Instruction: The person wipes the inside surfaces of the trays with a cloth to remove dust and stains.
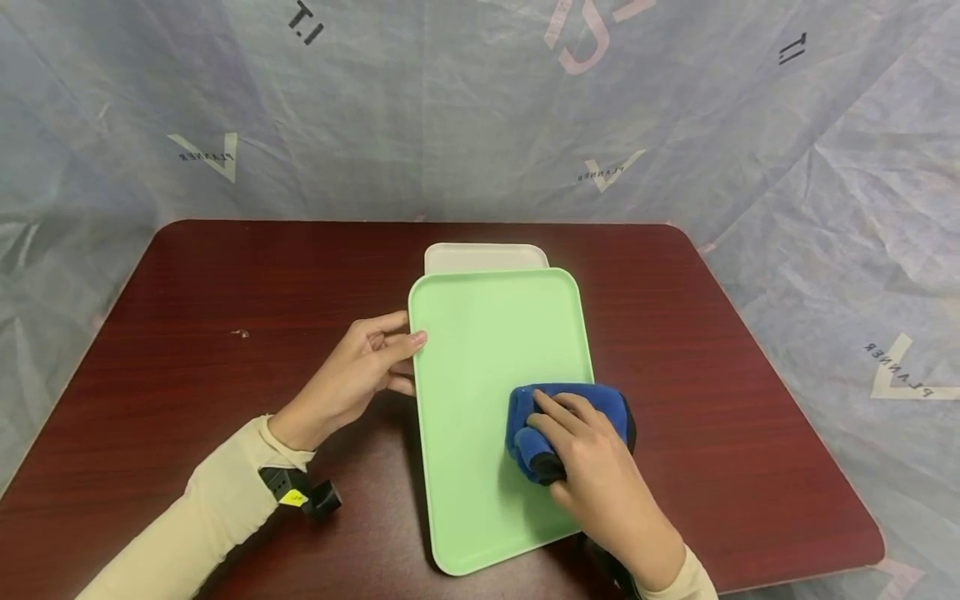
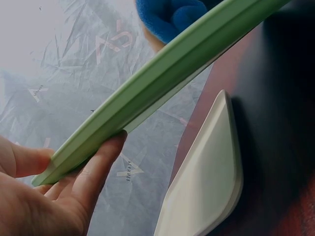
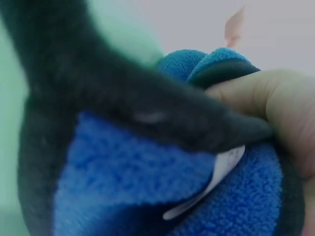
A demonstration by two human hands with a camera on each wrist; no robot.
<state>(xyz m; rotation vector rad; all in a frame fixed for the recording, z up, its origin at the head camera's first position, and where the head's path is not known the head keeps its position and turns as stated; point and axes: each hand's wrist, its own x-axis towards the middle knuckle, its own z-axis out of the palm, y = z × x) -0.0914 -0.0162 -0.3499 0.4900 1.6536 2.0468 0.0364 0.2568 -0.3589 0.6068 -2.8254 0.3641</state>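
My left hand (image 1: pixel 360 367) grips the left rim of a light green tray (image 1: pixel 480 333), thumb on the upper face and fingers beneath. In the left wrist view the tray (image 2: pixel 147 83) is raised off the table and tilted. Bunched in my right hand (image 1: pixel 600 467) is a blue cloth with black edging (image 1: pixel 555 400), which lies against the right part of the tray's face. The right wrist view shows the cloth's fluffy folds (image 3: pixel 133 162) and a small white tag (image 3: pixel 226 167) close up, with the fingers curled round it.
A cream tray (image 1: pixel 487 257) lies on the dark red wooden table (image 1: pixel 300 275) behind the green one, partly covered by it in the head view. Grey printed sheeting (image 1: pixel 420 108) hangs behind and beside the table. A small light speck (image 1: pixel 240 332) is on the left tabletop.
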